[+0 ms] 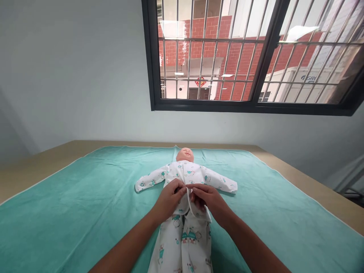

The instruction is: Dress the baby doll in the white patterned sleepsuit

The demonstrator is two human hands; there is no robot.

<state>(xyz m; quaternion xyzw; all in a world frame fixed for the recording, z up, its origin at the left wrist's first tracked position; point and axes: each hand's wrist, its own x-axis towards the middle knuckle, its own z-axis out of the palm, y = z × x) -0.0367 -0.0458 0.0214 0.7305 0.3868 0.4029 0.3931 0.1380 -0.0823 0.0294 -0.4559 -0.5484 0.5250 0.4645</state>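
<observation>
A baby doll (185, 154) lies on its back, its head toward the wall. It wears a white printed shirt (196, 170) with long sleeves spread to both sides, and matching trousers (170, 242). At the shirt's front opening, my left hand (172, 197) pinches one edge of the cloth. Close against it, my right hand (209, 201) grips the other edge, with its index finger reaching across to the left fingertips. Below my hands the two shirt fronts hang apart. A button (185, 174) shows higher on the chest; whatever fastener lies between my fingertips is hidden.
A green blanket (85, 197) covers most of the wooden table (321, 189), with bare wood along its edges. Behind stands a pale wall (85, 76) with a dark-framed, barred window (204, 106). At the right edge, a dark metal object (352, 189) is partly visible.
</observation>
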